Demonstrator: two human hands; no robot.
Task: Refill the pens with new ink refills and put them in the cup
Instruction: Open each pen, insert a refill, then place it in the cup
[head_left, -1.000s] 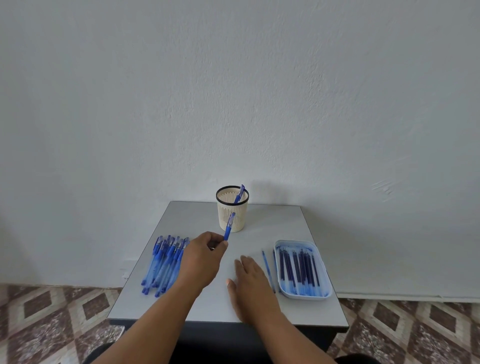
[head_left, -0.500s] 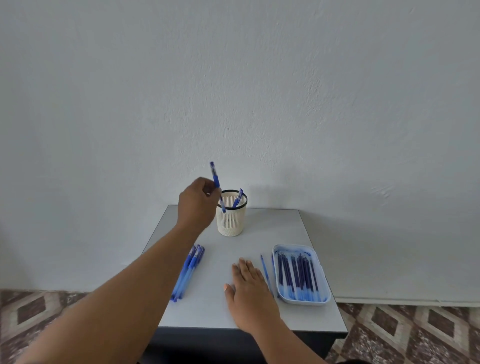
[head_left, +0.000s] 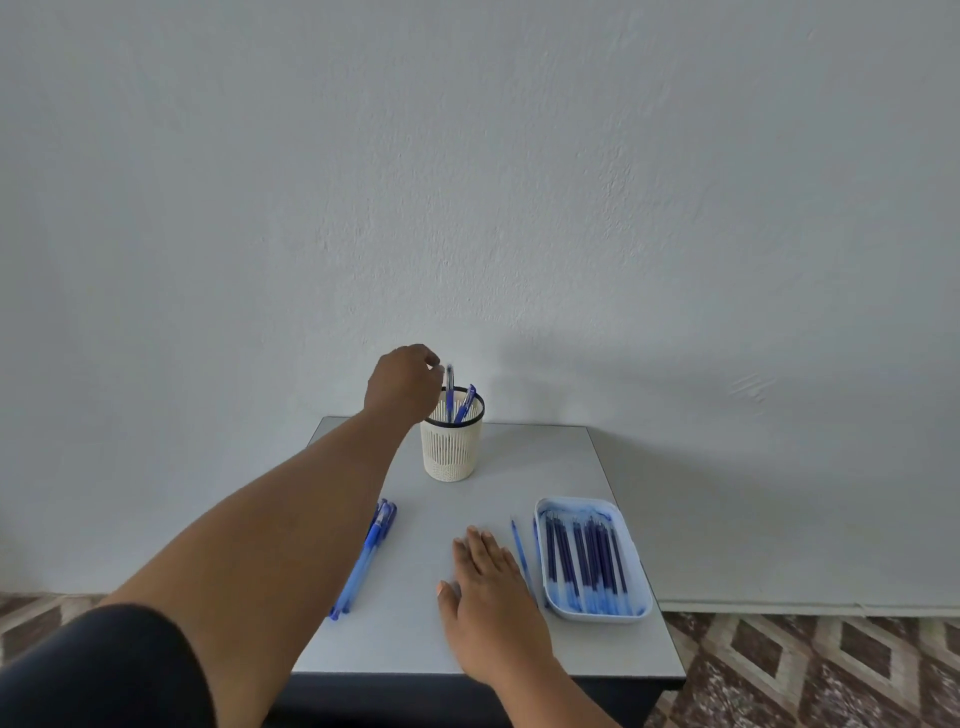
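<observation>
A cream mesh cup (head_left: 451, 448) with a black rim stands at the back of the grey table (head_left: 540, 457). Two blue pens are in it: one upright and blurred (head_left: 449, 385), one leaning right (head_left: 466, 397). My left hand (head_left: 404, 383) hovers over the cup's left rim, fingers loosely curled beside the upright pen's top, not gripping it. Flat on the table near the front lies my right hand (head_left: 488, 597), holding nothing. Blue pens (head_left: 370, 555) lie to the left, partly hidden by my left forearm. A white tray (head_left: 576, 502) of dark blue refills sits on the right.
Thin loose refills (head_left: 519, 545) lie between my right hand and the tray. A white wall rises just behind the table. Patterned floor tiles (head_left: 810, 670) show beyond the table's front and side edges.
My left hand carried a blue pen from the table up to the cup and let it drop in upright. My right hand stayed flat on the table.
</observation>
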